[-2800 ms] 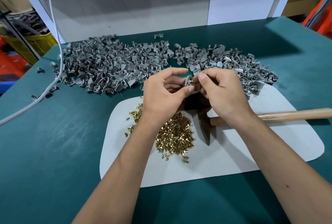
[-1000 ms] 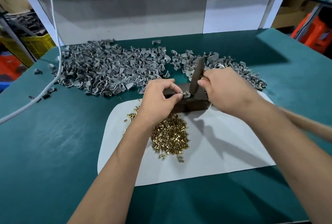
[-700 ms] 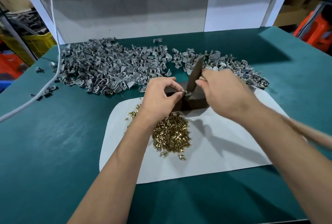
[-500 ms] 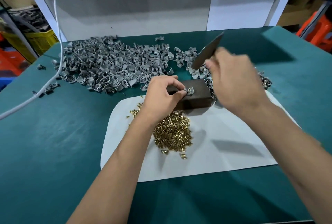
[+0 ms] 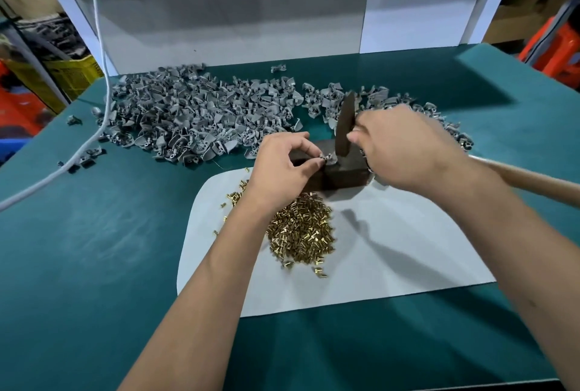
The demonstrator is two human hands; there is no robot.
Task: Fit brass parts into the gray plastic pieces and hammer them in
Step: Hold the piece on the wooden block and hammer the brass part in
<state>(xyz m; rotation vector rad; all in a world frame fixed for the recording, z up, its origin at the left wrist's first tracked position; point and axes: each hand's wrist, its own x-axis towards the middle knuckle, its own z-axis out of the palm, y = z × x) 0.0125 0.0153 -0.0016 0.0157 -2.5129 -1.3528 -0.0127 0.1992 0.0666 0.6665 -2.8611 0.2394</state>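
Note:
My left hand (image 5: 282,168) pinches a small gray plastic piece (image 5: 326,158) with a brass part in it, holding it on top of a dark block (image 5: 345,171). My right hand (image 5: 405,152) grips a hammer close under its dark head (image 5: 345,127); the wooden handle (image 5: 530,179) runs off to the right. The hammer head stands down on the piece. A heap of brass parts (image 5: 301,233) lies on a white sheet (image 5: 392,255) just under my left wrist. A big spread of gray plastic pieces (image 5: 194,114) covers the green table behind the block.
More gray pieces (image 5: 439,120) lie behind my right hand. A white cable (image 5: 78,152) crosses the table's left side. A white back wall (image 5: 251,20) closes the bench. Yellow crate (image 5: 72,77) and orange items sit beyond the table edges.
Half a second ago the hammer head was raised above the pile; it has come down onto the piece on the block. My left hand has kept holding the piece in place.

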